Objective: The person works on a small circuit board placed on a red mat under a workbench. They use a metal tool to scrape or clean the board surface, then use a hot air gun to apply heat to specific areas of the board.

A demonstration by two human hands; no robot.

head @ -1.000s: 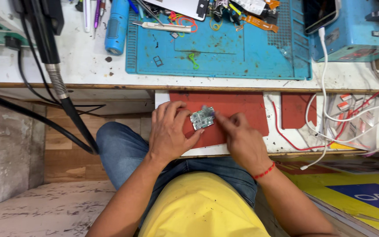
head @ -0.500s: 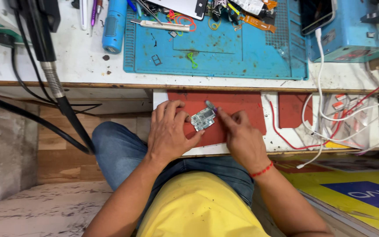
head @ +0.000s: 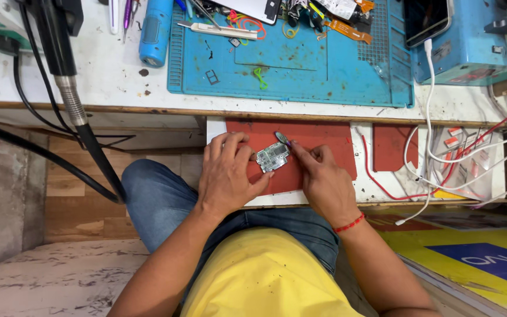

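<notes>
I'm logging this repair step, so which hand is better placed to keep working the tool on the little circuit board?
Probably the right hand: it holds the thin tool at the circuit board, while the left hand pins it.

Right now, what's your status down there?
Left hand pins small green circuit board on red mat. Right hand holds thin tool at it. Nothing blocking.

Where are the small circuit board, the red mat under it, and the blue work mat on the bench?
small circuit board [head: 273, 157], head view, middle of its face.
red mat [head: 324, 141], head view, bare part right of the hands.
blue work mat [head: 300, 70], head view, bare centre area.
</notes>
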